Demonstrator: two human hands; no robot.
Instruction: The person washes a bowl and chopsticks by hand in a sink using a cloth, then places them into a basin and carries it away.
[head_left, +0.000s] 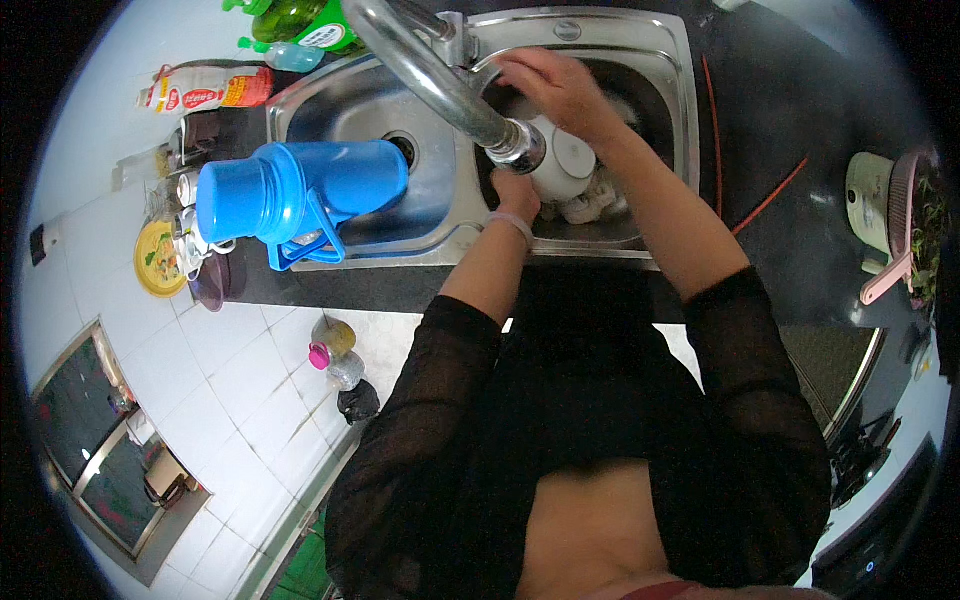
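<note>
A white ceramic cup (568, 163) lies tilted in the right basin of the steel sink, its round base facing up. My left hand (516, 193) grips its near left side; the faucet hides part of the fingers. Over the back of the same basin, my right hand (551, 86) reaches left, its fingertips at the faucet's lever (484, 75); whether they touch it is unclear. The chrome faucet spout (450, 90) crosses in front of the cup. A crumpled whitish cloth (589, 204) sits below the cup in the basin.
A blue thermos jug (330, 180) lies across the left basin (360, 101). Soap bottles (292, 56) and a plastic bottle (206, 88) stand at the left back. White cups (191, 244) crowd the left counter. Red sticks (771, 196) and a pink-handled basket (900, 217) are right.
</note>
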